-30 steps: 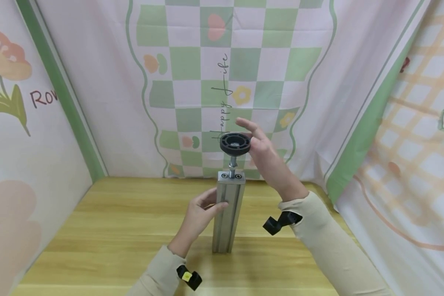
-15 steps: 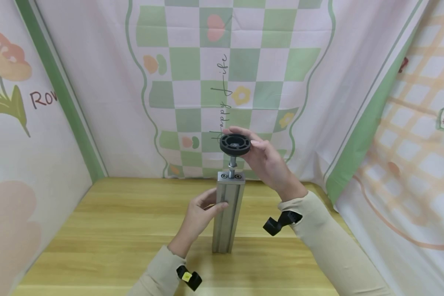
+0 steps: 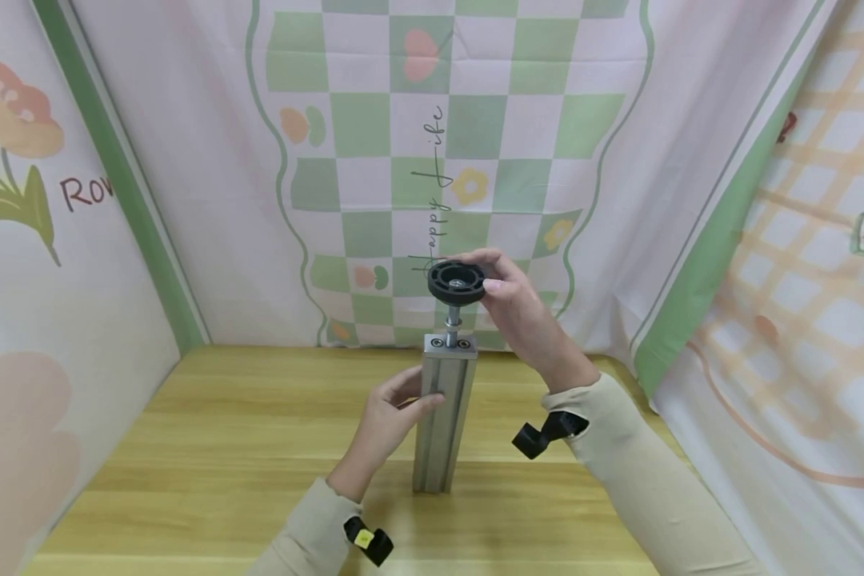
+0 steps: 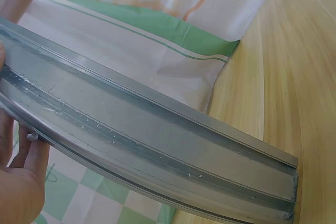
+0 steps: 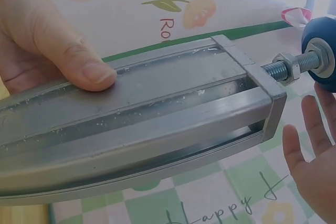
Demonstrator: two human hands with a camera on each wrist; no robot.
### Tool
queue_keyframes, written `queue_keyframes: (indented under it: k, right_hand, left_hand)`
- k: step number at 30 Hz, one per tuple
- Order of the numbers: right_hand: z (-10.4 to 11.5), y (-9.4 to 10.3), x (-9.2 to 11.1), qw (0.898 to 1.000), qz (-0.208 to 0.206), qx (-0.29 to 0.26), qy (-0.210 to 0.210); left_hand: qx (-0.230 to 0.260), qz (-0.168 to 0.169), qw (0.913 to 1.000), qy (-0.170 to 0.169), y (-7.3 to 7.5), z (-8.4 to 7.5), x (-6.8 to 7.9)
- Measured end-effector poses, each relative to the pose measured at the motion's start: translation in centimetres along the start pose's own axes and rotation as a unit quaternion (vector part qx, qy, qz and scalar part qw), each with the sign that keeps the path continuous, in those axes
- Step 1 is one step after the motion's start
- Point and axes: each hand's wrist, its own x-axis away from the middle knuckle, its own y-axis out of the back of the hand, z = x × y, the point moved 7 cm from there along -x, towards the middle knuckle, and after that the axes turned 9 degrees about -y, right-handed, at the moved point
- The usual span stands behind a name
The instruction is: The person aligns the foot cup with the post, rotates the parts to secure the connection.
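Observation:
An aluminium profile (image 3: 441, 432) stands upright on the table, held at its upper part by my left hand (image 3: 387, 410), thumb on the near face. Its top carries an end plate (image 3: 442, 353) with two screws. A threaded stud (image 5: 275, 71) with a hex nut (image 5: 288, 67) rises from the plate and bears a black round levelling foot (image 3: 446, 296). My right hand (image 3: 526, 316) holds the foot's right rim, thumb at the near side and fingers behind. In the left wrist view, the profile's lower end (image 4: 286, 182) meets the table.
A wood-grain table (image 3: 259, 448) lies under the profile. Patterned curtains (image 3: 360, 120) hang behind it and on both sides. Black mounts (image 3: 547, 432) sit on both wrists over beige sleeves (image 3: 641, 464).
My right hand's fingers have swung in from spread beyond the foot to behind its rim, and the thumb has shifted along the edge. The left hand and profile stay put.

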Motion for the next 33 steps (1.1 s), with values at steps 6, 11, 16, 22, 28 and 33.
queue_keyframes:
  k: [6,11,16,22,28,33]
  right_hand:
    - [0.1,0.4,0.3,0.999,-0.024,0.028,0.007]
    - [0.4,0.4,0.3,0.999,-0.029,0.016,0.02]
    - [0.3,0.4,0.3,0.999,-0.033,0.031,0.02]
    - [-0.1,-0.1,0.0,0.999,0.016,0.044,0.011]
    - [-0.1,-0.9,-0.2,0.996,0.085,-0.02,0.009]
    - [0.0,-1.0,-0.3,0.995,0.091,-0.023,0.02]
  left_hand:
    - [0.0,0.0,1.0,0.0,0.0,0.0,0.0]
    - [0.002,-0.001,1.0,-0.002,0.0,-0.1,0.1]
    - [0.002,-0.001,1.0,-0.003,0.0,0.0,0.0]
    - [0.001,0.003,1.0,-0.002,0.0,0.1,0.0]
    - [0.0,0.004,1.0,-0.001,0.0,0.1,0.0]
    - [0.002,0.005,1.0,-0.001,0.0,0.1,0.0]
